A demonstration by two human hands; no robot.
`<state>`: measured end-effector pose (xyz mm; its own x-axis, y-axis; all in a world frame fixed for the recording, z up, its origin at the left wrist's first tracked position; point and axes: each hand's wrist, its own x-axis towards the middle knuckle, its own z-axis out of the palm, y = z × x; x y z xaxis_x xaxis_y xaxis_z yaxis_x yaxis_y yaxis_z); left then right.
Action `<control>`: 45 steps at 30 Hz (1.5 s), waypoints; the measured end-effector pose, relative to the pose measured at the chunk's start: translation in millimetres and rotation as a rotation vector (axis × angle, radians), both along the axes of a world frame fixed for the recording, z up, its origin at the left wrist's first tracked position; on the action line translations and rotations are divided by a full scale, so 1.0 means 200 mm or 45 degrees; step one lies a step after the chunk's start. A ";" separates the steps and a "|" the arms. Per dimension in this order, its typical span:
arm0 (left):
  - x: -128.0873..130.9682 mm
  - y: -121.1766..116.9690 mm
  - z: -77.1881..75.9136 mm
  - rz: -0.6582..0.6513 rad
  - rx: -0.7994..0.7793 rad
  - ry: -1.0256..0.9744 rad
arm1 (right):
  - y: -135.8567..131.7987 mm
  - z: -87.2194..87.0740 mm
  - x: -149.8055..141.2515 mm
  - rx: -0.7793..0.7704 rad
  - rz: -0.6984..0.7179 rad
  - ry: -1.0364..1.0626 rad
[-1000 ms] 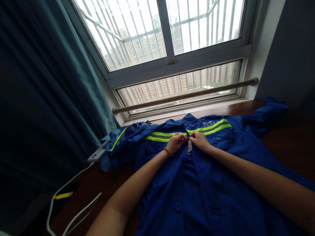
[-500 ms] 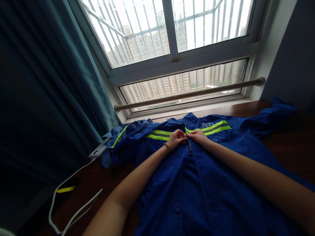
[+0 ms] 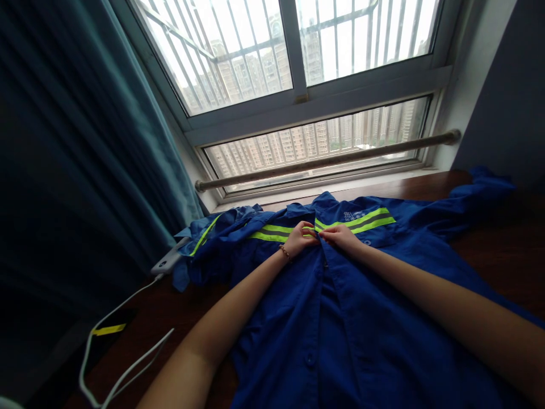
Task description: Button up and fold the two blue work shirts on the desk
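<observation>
A blue work jacket (image 3: pixel 383 307) with yellow-green reflective bands lies spread out, its collar toward the window. At the front opening, level with the chest band, my left hand (image 3: pixel 301 236) is closed with its fingertips on the placket edge. My right hand (image 3: pixel 340 236) pinches the opposite front edge, close against the left fingertips. Whatever small fastening lies between the fingers is hidden. Lower down, a button (image 3: pixel 310 359) shows on the front, and the two front panels lie partly apart there.
A barred window (image 3: pixel 315 147) with a rail (image 3: pixel 332 165) stands behind the dark wooden surface (image 3: pixel 204 309). Left are a teal curtain (image 3: pixel 140 170), a pale power bank (image 3: pixel 167 262) with a white cable (image 3: pixel 87 352), and a yellow strip (image 3: pixel 109 330).
Both hands have stayed at the chest opening with a slight shift left. The right front edge now covers the strip of zipper or trim that showed below the fingers.
</observation>
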<state>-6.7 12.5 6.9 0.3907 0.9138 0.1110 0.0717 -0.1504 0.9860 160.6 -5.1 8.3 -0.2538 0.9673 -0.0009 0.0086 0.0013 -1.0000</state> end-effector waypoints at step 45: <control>0.02 -0.10 0.00 0.288 1.217 0.984 | -0.01 -0.02 0.02 0.603 -0.238 -0.485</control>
<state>-2.7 -6.9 6.8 0.4943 0.6489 0.5785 0.7005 -0.6914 0.1769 164.1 -6.2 4.0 -0.1466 0.9128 0.3811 0.4063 0.4069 -0.8182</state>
